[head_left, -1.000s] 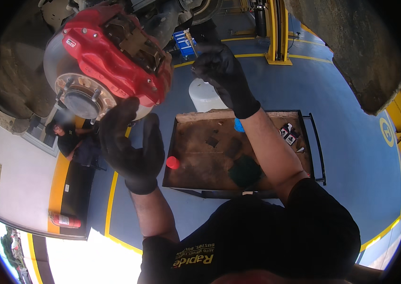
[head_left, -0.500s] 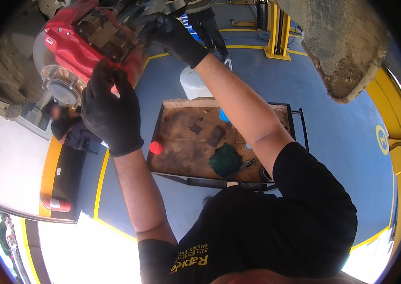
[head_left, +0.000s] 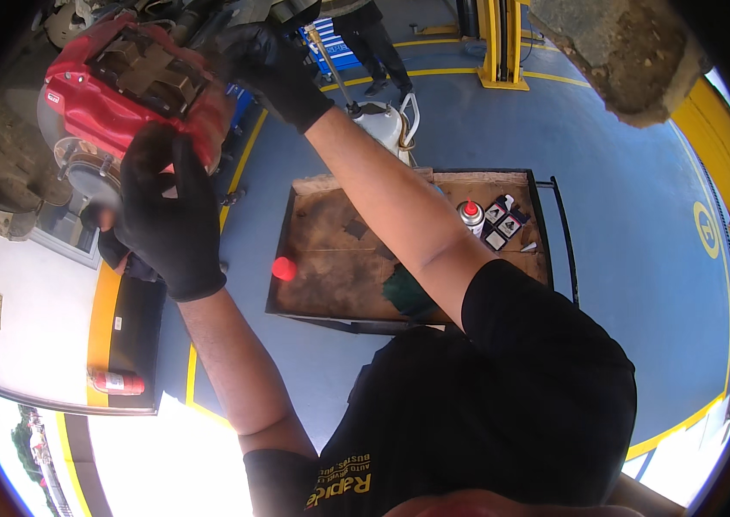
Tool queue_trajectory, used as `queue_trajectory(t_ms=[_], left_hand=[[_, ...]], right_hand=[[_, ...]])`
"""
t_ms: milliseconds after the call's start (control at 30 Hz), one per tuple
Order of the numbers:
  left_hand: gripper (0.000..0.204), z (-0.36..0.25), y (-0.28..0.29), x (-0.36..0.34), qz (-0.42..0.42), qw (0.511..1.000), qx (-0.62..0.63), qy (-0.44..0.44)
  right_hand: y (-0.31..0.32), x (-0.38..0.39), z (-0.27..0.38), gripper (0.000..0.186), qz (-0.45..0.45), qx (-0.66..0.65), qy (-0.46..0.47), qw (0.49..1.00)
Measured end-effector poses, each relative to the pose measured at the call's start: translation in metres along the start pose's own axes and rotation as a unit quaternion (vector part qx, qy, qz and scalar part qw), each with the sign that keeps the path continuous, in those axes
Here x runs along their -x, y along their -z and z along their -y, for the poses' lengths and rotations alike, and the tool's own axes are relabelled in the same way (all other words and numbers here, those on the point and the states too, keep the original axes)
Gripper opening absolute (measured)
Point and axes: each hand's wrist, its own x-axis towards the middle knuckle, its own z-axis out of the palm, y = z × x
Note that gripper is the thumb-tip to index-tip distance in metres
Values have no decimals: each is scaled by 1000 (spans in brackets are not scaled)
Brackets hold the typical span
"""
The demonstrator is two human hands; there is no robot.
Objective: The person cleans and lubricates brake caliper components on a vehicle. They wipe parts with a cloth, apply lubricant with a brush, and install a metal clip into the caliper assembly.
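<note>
A red brake caliper [head_left: 115, 90] is mounted over a brake disc at the upper left, with brake pads [head_left: 151, 76] showing in its opening. Below it the wheel hub [head_left: 93, 175] sticks out with its studs. My left hand [head_left: 167, 215], in a black glove, has its thumb and fingers bent together at the caliper's lower edge. Whatever lies between those fingertips is hidden. By the caliper's right end is my right hand [head_left: 270, 73], also gloved in black. Its fingers are curled and slightly blurred, and I cannot make out what they hold.
Below stands a brown-topped cart [head_left: 322, 293] with a red cap [head_left: 284, 269], a green cloth [head_left: 408, 291], a spray can [head_left: 472, 215] and small dark boxes [head_left: 504, 220]. Behind it is a white tank [head_left: 382, 127]. A yellow lift post [head_left: 503, 43] and other people stand farther off.
The view has shifted, and both hands stay at the caliper, now farther left in the picture. The spray can and boxes on the cart have come out from behind my right arm.
</note>
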Motion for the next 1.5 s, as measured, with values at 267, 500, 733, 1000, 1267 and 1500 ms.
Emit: queue_trajectory(t_ms=[267, 500, 733, 1000, 1267, 1500], left_hand=[[22, 26, -6, -14, 13, 997, 65, -31], [23, 18, -2, -11, 18, 998, 49, -20], [23, 20, -3, -12, 19, 995, 92, 25], [21, 11, 2, -19, 18, 997, 73, 7], [23, 14, 2, -8, 29, 991, 123, 35], [21, 12, 5, -9, 0, 995, 95, -5]], right_hand=[[-1, -3, -20, 50, -1, -4, 96, 995], [0, -1, -29, 49, 28, -78, 100, 992], [-6, -4, -19, 48, 16, -61, 65, 996], [14, -25, -16, 34, 60, -60, -27, 996], [12, -21, 10, 32, 50, -9, -103, 993], [4, -36, 41, 49, 80, 177, -186, 963]])
